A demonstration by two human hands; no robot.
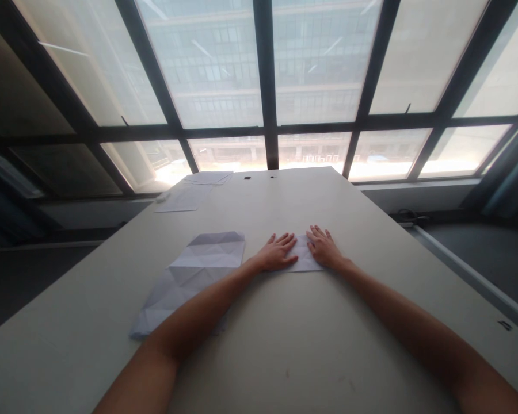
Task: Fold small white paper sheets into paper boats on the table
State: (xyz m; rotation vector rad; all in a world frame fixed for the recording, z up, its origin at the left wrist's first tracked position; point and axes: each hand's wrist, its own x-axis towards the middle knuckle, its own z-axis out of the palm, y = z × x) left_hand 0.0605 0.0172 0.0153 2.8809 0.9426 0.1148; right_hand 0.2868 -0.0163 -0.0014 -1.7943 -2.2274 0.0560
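Observation:
A small white sheet of paper point(303, 256) lies flat on the white table point(276, 322), partly covered by both hands. My left hand point(278, 252) rests palm down on its left side with the fingers spread. Over the right side lies my right hand point(323, 247), also flat with its fingers stretched out. Between the two hands a strip of the paper shows. To the left, a larger creased sheet of paper point(207, 253) with a grid of fold lines lies partly under my left forearm.
Several flat white sheets point(185, 198) lie at the table's far left, beside a small white object point(162, 197). Two round holes, one a dark grommet point(247, 177), sit near the far edge. Beyond stands a dark-framed window point(265, 86). A dark mark point(504, 325) is at right.

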